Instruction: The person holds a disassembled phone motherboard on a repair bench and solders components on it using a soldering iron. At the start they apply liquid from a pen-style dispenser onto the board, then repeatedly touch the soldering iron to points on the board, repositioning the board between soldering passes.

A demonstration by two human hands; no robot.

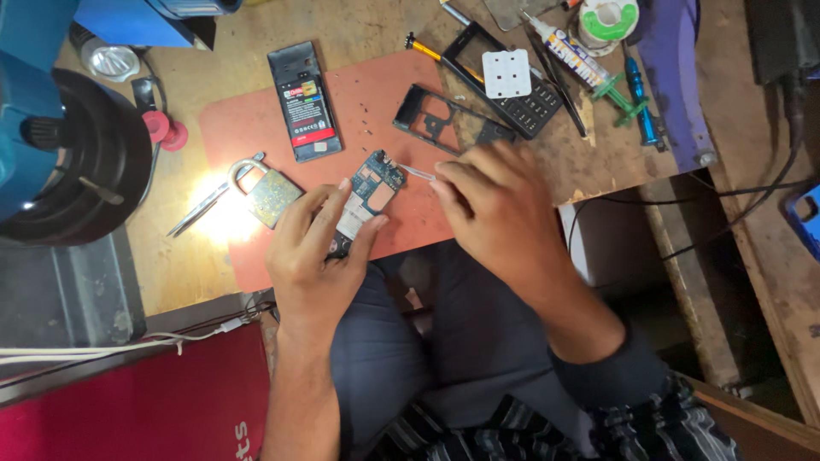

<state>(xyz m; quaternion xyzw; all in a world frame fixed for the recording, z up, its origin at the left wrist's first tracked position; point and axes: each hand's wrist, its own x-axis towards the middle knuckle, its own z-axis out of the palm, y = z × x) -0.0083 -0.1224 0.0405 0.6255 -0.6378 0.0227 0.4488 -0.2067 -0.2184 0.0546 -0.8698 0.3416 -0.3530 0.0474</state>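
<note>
My left hand [312, 256] grips a small phone circuit board [369, 189] and holds it just above the red work mat [384, 94]. My right hand [495, 205] pinches metal tweezers [416, 172] whose tips touch the board's upper right corner. A black phone frame [448, 119] lies on the mat beyond the board. A phone battery [305, 102] rests at the mat's upper left.
A brass padlock [266, 193] and a second pair of tweezers [209, 205] lie under bright light at left. A keypad housing [512, 81], glue tube [568, 47], green syringe [619, 90], solder spool [608, 19] and screwdrivers crowd the wooden bench's far side. A black round device [77, 162] stands at left.
</note>
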